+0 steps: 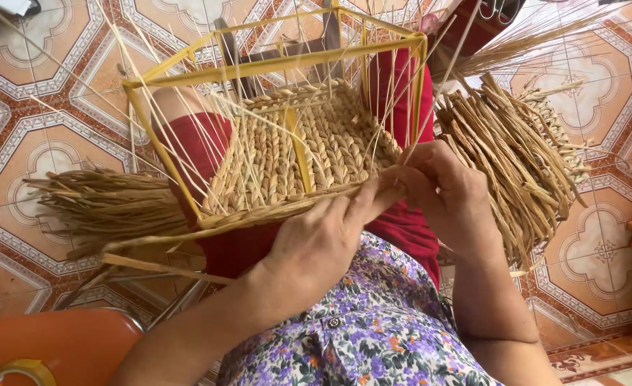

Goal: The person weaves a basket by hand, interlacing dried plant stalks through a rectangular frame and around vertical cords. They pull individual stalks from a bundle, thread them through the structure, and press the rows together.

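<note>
Head view: one camera, looking down at a lap.
Left hand (pixel 316 243): fingers pinching a straw strand at the woven basket's (pixel 309 154) near edge.
Right hand (pixel 437 189): curled, gripping strands just beside it.
Basket: on a yellow wire frame (pixel 273 66), resting on red-clad knees.
Loose straw (pixel 516 154): fanned out on both sides over the tiled floor (pixel 30 78).

Woven panel (pixel 309 154) in frame (pixel 273 68) on lap, straw bundles (pixel 105 204) left and right
</note>
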